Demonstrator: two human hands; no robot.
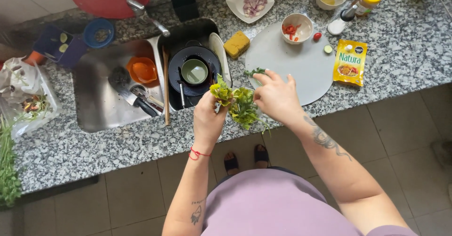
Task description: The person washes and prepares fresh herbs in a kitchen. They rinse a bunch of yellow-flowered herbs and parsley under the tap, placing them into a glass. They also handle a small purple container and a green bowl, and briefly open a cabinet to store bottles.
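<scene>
1. Where the granite worktop (141, 142) edge lies nearest the body, a bunch of leafy green herbs (238, 103) is held above it, just right of the sink.
2. The bunch is clasped at its 9 o'clock side by the left hand (207, 118), its grip pressed around the stems.
3. At the bunch's 3 o'clock, leaves are pinched by the right hand (275, 97), thumb and forefinger closed on them, the other fingers spread.
4. A round grey cutting board (301, 66) is seen at 1 o'clock of the hands, with a few plucked leaves (254, 71) on its near edge.
5. A yellow sachet (350, 62) lies at the board's 3 o'clock.
6. A bowl of red pieces (296, 28) rests on the board's far edge; a plate of sliced onion (250, 0) sits beyond.
</scene>
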